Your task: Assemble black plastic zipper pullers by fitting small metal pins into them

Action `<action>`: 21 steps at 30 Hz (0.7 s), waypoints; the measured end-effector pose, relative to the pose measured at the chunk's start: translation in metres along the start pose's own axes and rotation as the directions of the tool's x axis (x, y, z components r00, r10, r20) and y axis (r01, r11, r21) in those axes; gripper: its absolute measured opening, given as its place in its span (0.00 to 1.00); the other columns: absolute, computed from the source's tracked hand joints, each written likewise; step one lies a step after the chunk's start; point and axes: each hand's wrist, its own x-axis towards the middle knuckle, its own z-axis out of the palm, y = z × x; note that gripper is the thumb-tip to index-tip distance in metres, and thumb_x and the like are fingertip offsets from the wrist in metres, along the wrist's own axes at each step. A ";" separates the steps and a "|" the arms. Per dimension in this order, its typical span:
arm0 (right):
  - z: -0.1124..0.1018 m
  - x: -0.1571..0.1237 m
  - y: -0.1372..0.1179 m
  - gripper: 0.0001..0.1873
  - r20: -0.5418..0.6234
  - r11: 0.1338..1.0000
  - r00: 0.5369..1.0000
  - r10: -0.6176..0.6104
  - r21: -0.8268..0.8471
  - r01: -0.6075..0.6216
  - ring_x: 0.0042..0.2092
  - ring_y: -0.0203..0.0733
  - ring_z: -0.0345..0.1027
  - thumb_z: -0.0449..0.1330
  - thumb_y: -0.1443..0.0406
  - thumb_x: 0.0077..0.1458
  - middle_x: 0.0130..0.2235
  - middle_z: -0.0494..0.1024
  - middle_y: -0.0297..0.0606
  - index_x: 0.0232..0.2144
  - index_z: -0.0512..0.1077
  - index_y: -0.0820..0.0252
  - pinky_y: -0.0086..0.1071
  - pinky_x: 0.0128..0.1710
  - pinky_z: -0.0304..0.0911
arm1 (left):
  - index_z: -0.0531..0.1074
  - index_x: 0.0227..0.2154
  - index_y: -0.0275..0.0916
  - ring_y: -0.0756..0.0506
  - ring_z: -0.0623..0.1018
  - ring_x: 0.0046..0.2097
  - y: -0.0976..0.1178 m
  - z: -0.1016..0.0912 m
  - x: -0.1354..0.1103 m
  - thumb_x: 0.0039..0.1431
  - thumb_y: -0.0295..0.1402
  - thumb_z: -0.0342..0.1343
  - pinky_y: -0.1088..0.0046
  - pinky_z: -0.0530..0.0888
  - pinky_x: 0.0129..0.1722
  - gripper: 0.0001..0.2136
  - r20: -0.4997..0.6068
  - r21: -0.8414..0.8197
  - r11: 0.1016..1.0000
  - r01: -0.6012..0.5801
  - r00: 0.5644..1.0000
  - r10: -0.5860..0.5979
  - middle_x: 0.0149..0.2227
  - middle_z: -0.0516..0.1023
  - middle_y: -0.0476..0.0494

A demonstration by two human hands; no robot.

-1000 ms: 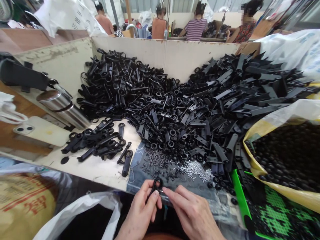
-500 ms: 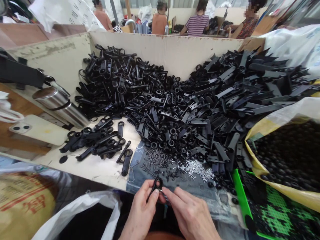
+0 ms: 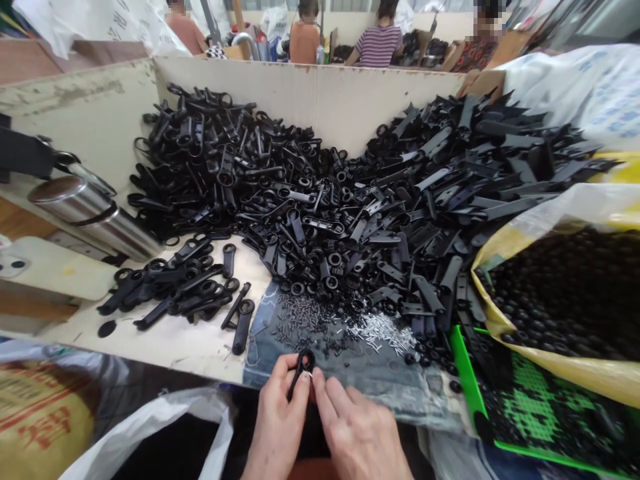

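Note:
My left hand (image 3: 281,410) is closed round a black plastic ring-ended lever part (image 3: 306,361), its ring pointing up, just off the table's front edge. Against its right side sits my right hand (image 3: 356,421), fingers pinched together. A thin shiny bit, like a small metal pin (image 3: 311,375), shows at those fingertips; most of it is hidden. Just beyond the hands, a dark cloth (image 3: 280,360) bears a heap of silver pins (image 3: 383,333) and a scatter of small dark screw-like pieces (image 3: 305,317). Finished-looking black levers (image 3: 187,287) lie to the left.
Behind rises a large heap of black plastic parts (image 3: 300,193) against a board wall. A steel flask (image 3: 100,220) and a phone (image 3: 60,267) are at left. At right stand a yellow-edged sack (image 3: 493,267) of black pieces and a green tray (image 3: 465,380). Several people sit beyond.
The camera view has shifted slightly, moving the scene left. The lever stays in my left hand, turned a little more upright, and my right fingertips remain against it.

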 end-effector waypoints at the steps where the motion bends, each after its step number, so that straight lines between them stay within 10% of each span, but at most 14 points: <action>1: -0.003 0.003 0.000 0.25 0.020 1.000 1.000 0.009 0.017 -0.009 0.25 0.43 0.72 0.54 0.81 0.52 0.31 0.79 0.40 0.53 0.71 0.74 0.37 0.18 0.57 | 0.74 0.38 0.41 0.45 0.78 0.30 0.000 0.000 0.001 0.50 0.45 0.69 0.73 0.72 0.32 0.18 -0.016 0.043 0.999 -0.033 0.999 0.034 0.26 0.80 0.49; 6: -0.034 -0.001 0.016 0.17 0.202 0.960 0.974 0.103 0.235 -0.150 0.23 0.40 0.74 0.60 0.76 0.48 0.30 0.79 0.32 0.41 0.74 0.57 0.34 0.17 0.52 | 0.74 0.40 0.41 0.50 0.67 0.19 0.005 -0.008 0.007 0.47 0.47 0.70 0.77 0.60 0.19 0.21 -0.051 0.148 0.987 -0.066 0.996 0.074 0.17 0.71 0.56; 13: -0.074 -0.007 0.068 0.09 0.208 0.708 0.915 0.345 0.583 -0.399 0.31 0.38 0.73 0.46 0.65 0.73 0.33 0.77 0.30 0.48 0.65 0.52 0.30 0.33 0.67 | 0.72 0.41 0.40 0.58 0.53 0.16 0.046 -0.024 -0.001 0.50 0.49 0.68 0.83 0.51 0.17 0.23 0.053 -0.166 0.980 0.111 0.993 -0.103 0.19 0.68 0.59; 21: -0.045 0.080 0.141 0.12 0.123 0.934 0.941 0.316 0.136 -0.331 0.43 0.40 0.76 0.60 0.69 0.64 0.47 0.77 0.36 0.50 0.70 0.54 0.29 0.37 0.64 | 0.76 0.40 0.40 0.46 0.74 0.32 0.057 -0.002 -0.010 0.48 0.50 0.71 0.73 0.68 0.32 0.23 0.081 -0.188 0.982 -0.022 0.996 0.038 0.33 0.82 0.45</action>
